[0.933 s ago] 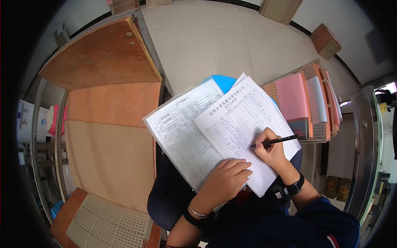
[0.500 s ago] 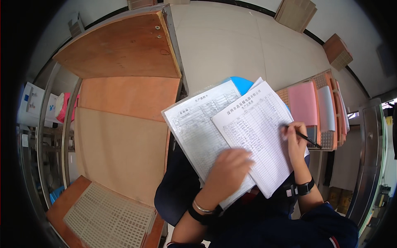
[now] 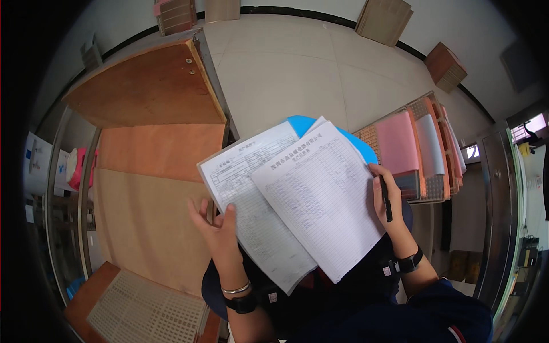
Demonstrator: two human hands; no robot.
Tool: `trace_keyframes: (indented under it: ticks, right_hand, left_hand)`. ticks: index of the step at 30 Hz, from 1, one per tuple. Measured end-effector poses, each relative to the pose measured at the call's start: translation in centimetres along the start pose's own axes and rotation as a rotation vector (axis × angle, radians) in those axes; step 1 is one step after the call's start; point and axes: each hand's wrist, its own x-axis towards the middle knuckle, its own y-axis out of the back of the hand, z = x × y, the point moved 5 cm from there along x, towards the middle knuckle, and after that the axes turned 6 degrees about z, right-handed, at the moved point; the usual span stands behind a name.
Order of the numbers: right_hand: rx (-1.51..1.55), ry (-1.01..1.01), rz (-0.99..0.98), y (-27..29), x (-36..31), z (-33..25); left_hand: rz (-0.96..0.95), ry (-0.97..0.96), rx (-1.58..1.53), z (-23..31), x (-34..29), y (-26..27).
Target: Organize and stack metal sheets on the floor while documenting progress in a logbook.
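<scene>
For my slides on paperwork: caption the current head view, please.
Right hand, holding a black pen, beside a printed form; left hand open at another sheet's edge.

Sheet (image 3: 323, 204) handwriting (image 3: 298, 193) illegible, blue surface (image 3: 362, 148) part-hidden

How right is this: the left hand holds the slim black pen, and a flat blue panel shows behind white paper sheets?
Wrong hand: in the head view, the right hand holds the slim black pen; a flat blue panel shows behind white paper sheets.

white paper (image 3: 320, 211) with ruled grid, black pen (image 3: 386, 201), pink sheet (image 3: 397, 143)
</scene>
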Motion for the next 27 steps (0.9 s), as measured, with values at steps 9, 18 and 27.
trace_keyframes:
  ticks: [9, 18, 27]
  right_hand:
    - [0.516, -0.221, -0.241, -2.1, -0.6, 0.9]
    - [0.388, -0.113, -0.207, -3.4, -0.6, 0.8]
    - [0.409, -0.121, -0.192, -3.4, -0.5, 1.2]
  left_hand:
    - [-0.169, 0.067, -0.271, -0.3, 0.1, -1.0]
    - [-0.169, 0.042, -0.159, -0.1, -0.3, -1.1]
    - [-0.180, 0.026, -0.157, -0.1, -0.5, -1.2]
